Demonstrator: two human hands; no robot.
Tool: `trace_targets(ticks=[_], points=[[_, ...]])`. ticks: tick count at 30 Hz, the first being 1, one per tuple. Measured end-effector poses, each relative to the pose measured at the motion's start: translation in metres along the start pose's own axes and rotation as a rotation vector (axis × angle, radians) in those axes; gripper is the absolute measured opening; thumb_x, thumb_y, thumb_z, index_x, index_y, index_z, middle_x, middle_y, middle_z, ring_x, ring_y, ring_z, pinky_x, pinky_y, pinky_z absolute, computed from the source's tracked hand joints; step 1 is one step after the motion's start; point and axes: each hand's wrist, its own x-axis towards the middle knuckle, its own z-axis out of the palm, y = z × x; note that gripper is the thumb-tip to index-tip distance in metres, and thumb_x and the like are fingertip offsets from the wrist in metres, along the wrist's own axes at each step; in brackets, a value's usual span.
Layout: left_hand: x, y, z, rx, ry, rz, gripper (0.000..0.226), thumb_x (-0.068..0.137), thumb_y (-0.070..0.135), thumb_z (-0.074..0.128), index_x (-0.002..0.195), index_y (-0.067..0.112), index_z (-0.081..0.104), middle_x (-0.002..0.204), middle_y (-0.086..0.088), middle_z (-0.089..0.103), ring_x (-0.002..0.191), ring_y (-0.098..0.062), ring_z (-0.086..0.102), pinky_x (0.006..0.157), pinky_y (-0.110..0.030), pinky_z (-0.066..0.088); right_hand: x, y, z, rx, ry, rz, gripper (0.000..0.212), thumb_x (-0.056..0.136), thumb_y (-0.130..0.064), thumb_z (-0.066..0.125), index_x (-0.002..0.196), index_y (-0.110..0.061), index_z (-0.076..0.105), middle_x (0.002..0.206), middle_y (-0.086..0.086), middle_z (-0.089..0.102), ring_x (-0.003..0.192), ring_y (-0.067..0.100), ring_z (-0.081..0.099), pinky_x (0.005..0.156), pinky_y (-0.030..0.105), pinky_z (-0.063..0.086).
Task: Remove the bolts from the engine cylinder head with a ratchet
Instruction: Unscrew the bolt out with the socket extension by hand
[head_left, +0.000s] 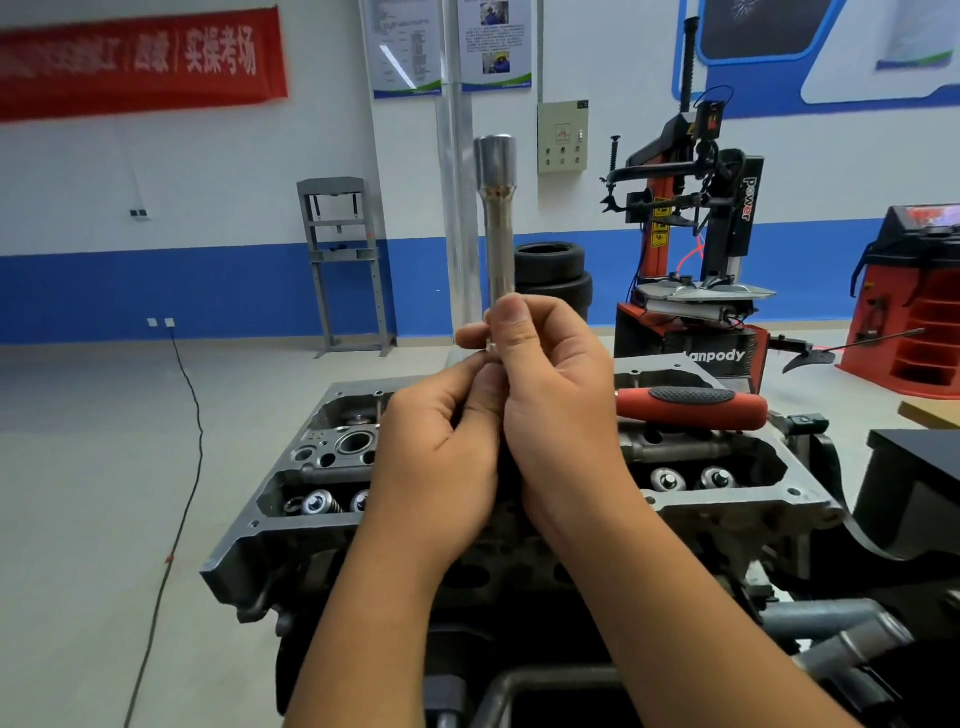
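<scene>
A long chrome socket extension (497, 218) stands upright above the engine cylinder head (291, 493), its wide socket end on top. My right hand (550, 395) pinches its lower end between thumb and fingers. My left hand (447, 447) grips the part just beneath, fingers curled; what lies under both hands is hidden. The ratchet's red and black handle (691, 408) lies across the right side of the cylinder head, pointing right. Valve springs (317, 503) show in the open head on both sides of my hands.
A black cable (182, 467) trails over the grey floor at left. Behind stand a grey press frame (345, 265), stacked tyres (556, 275), a red and black tyre changer (696, 249) and a red cabinet (914, 312). A dark bench edge (914, 447) is at right.
</scene>
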Motion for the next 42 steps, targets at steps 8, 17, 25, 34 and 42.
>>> trace_targets(ticks=[8,17,25,34,42], points=[[0.001,-0.005,0.004,0.109,0.17,0.021,0.017,0.092,0.018,0.075,0.095,0.035,0.072,0.085,0.007,0.078,0.078,-0.017,0.075,0.068,-0.05,0.064,-0.001,-0.001,0.002,0.058,-0.004,0.043,0.018,0.09,-0.035,0.076,0.087,-0.02,0.067,0.094,0.013,0.074,0.084,0.03,0.07,0.085,0.069,0.057],[0.0,0.003,0.005,0.066,0.086,0.004,0.028,0.101,0.01,0.065,0.107,0.035,0.075,0.094,0.007,0.079,0.088,-0.016,0.077,0.08,-0.05,0.064,-0.001,-0.004,0.004,0.074,-0.01,0.074,0.035,0.081,-0.05,0.067,0.09,-0.016,0.07,0.088,0.006,0.074,0.083,0.023,0.068,0.09,0.064,0.056],[-0.002,0.006,0.001,0.028,-0.032,0.01,0.029,0.107,0.019,0.057,0.117,0.04,0.074,0.104,0.011,0.08,0.1,-0.011,0.076,0.086,-0.036,0.061,-0.001,-0.004,0.003,-0.016,0.02,0.019,0.039,0.085,-0.052,0.061,0.09,-0.014,0.069,0.089,0.001,0.075,0.086,0.015,0.067,0.094,0.055,0.056],[-0.003,0.004,0.008,0.169,0.151,0.007,0.026,0.088,0.027,0.071,0.11,0.04,0.079,0.088,0.013,0.079,0.081,-0.015,0.076,0.075,-0.048,0.064,0.0,0.001,0.0,0.006,0.008,-0.009,0.028,0.082,-0.049,0.07,0.088,-0.022,0.067,0.087,0.003,0.076,0.079,0.01,0.068,0.075,0.036,0.058],[0.0,0.003,0.005,0.131,0.093,0.027,0.022,0.102,0.016,0.065,0.113,0.03,0.078,0.094,0.008,0.08,0.09,-0.017,0.076,0.083,-0.051,0.062,0.0,-0.003,0.003,0.049,-0.016,0.059,0.037,0.086,-0.051,0.061,0.091,-0.015,0.069,0.083,0.005,0.074,0.082,0.016,0.068,0.091,0.054,0.057]])
